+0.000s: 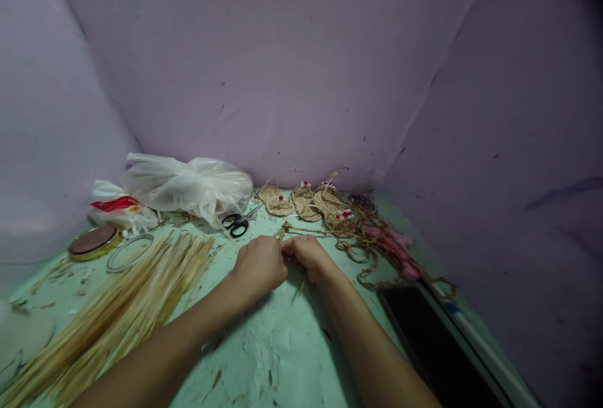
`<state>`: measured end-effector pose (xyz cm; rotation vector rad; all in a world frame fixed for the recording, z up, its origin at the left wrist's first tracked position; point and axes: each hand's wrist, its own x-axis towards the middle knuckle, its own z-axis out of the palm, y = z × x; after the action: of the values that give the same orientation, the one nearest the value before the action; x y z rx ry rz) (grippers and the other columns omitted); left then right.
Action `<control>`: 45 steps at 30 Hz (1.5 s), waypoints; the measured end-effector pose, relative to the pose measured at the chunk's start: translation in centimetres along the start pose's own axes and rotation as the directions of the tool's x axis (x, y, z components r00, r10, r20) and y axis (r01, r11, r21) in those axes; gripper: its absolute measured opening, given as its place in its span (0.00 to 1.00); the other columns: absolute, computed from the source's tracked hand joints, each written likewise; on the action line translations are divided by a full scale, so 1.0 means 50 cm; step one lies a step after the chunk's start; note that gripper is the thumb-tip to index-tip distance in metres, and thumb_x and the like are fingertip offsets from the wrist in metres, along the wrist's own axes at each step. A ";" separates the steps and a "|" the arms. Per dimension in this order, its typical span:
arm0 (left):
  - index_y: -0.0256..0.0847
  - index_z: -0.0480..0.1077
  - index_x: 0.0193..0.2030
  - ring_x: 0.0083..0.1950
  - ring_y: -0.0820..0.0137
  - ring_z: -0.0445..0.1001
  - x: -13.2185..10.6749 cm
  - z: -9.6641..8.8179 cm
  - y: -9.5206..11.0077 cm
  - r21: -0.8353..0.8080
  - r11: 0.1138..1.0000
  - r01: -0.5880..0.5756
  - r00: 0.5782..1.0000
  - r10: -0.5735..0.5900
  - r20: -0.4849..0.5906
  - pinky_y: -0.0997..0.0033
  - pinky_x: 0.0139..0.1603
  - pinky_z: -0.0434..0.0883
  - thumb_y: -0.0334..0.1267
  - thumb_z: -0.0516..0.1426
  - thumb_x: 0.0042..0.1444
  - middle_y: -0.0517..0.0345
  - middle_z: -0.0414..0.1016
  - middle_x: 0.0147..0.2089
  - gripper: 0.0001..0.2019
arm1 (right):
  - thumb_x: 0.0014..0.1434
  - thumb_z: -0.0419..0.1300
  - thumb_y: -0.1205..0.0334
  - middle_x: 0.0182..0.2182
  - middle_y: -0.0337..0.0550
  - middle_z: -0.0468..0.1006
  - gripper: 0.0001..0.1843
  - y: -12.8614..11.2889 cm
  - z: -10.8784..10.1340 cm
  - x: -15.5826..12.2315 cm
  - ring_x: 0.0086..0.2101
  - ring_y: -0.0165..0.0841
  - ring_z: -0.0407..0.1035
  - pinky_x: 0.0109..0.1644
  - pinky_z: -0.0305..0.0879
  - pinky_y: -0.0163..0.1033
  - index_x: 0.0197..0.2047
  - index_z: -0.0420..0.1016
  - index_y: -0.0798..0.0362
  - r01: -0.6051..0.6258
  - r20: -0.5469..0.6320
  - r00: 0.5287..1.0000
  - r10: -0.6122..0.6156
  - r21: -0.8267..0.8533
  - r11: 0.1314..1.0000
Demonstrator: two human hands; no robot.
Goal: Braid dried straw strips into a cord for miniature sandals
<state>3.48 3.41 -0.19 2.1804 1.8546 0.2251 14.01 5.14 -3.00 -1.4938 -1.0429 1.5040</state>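
Note:
My left hand (259, 265) and my right hand (307, 252) meet at the middle of the green table (282, 358), fingers curled and pinched together on a thin twisted straw cord (282, 232) that sticks up between them. Just beyond the hands lie several small woven straw sandals (306, 202) with red and white beads. A long bundle of dry straw strips (127, 307) stretches along the table to the left of my left forearm.
Black-handled scissors (239, 222) lie just beyond my left hand. A crumpled clear plastic bag (188, 185), a round tin lid (93, 241) and a ring (130, 252) sit at the back left. Braided cord (367, 251), pink pieces (393, 248) and a dark tablet (433, 339) lie right. Purple cloth (301, 69) walls the table.

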 end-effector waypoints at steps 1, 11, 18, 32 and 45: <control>0.36 0.71 0.27 0.30 0.66 0.69 -0.009 0.000 0.005 0.061 0.998 -0.016 1.000 0.017 -0.013 0.74 0.28 0.59 0.34 0.51 0.42 0.48 0.71 0.26 0.09 | 0.36 0.52 0.74 0.05 0.29 0.53 0.05 0.000 -0.001 -0.001 0.10 0.19 0.42 0.15 0.36 0.29 0.14 0.65 0.58 -0.002 0.013 1.000 0.002 0.015 1.000; 0.33 0.70 0.28 0.14 0.77 0.59 0.038 -0.041 -0.051 -0.428 0.881 0.203 0.978 -0.164 0.128 0.77 0.16 0.54 0.37 0.49 0.46 0.59 0.67 0.18 0.11 | 0.36 0.56 0.71 0.07 0.30 0.57 0.02 0.004 -0.022 0.013 0.09 0.18 0.42 0.13 0.32 0.29 0.19 0.68 0.59 -0.041 0.186 0.982 0.035 0.028 0.999; 0.32 0.66 0.19 0.12 0.81 0.56 0.051 0.008 -0.037 -0.710 0.597 0.373 0.885 0.001 0.465 0.80 0.13 0.52 0.32 0.51 0.42 0.62 0.62 0.13 0.06 | 0.36 0.56 0.70 0.13 0.34 0.65 0.01 0.013 -0.029 0.025 0.12 0.19 0.47 0.15 0.39 0.28 0.19 0.67 0.58 -0.027 0.303 0.953 0.020 0.020 0.999; 0.37 0.55 0.11 0.12 0.82 0.46 0.058 0.056 -0.029 -0.644 0.698 0.312 0.950 -0.206 0.236 0.78 0.14 0.43 0.28 0.52 0.34 0.68 0.49 0.08 0.09 | 0.37 0.54 0.70 0.21 0.46 0.75 0.10 -0.005 -0.023 0.004 0.24 0.31 0.66 0.25 0.51 0.31 0.23 0.76 0.55 0.266 0.093 0.929 -0.358 -0.841 0.470; 0.36 0.57 0.12 0.10 0.82 0.49 0.045 0.042 -0.048 -0.756 0.534 0.377 0.919 -0.116 0.376 0.79 0.12 0.42 0.32 0.52 0.32 0.65 0.54 0.09 0.06 | 0.39 0.54 0.68 0.24 0.48 0.76 0.10 -0.035 0.005 -0.070 0.25 0.31 0.66 0.25 0.50 0.33 0.24 0.77 0.55 0.268 0.161 0.922 -0.352 -0.922 0.281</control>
<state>2.23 5.74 -3.04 1.1946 1.4250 0.5562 13.80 2.55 -0.09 -1.8488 -2.2451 0.4245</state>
